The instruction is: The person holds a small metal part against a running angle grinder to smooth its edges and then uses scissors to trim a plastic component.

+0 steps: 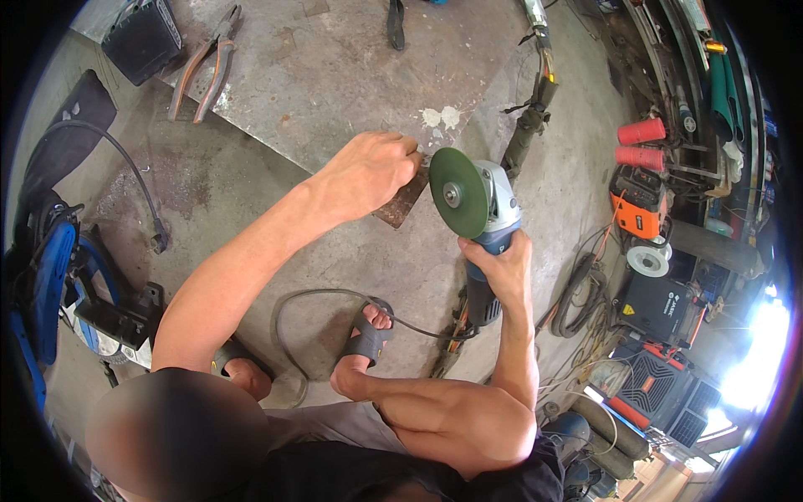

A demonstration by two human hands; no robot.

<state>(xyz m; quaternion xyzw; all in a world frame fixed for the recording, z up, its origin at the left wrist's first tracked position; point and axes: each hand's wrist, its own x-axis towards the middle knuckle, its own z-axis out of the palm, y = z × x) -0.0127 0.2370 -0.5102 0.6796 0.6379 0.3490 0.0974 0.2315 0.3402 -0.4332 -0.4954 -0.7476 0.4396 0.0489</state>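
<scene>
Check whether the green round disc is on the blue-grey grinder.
On: the disc, metal hub at its centre, sits against the grinder.

We get a bright pic overall, w/ the strongest light at lower R, where white glare (763, 347) is blown out & flares bluish-purple by the rim. Concrete floor (251, 259) is lit fairly evenly; soft shadow under the near edge of the metal plate (318, 84). We see sheen on the R knee (506, 435). Angle grinder (498, 247) looks sharp. Fisheye bends straight edges at the sides, corners go black, & we can't read the blurred oval (180, 435), lower L.
</scene>
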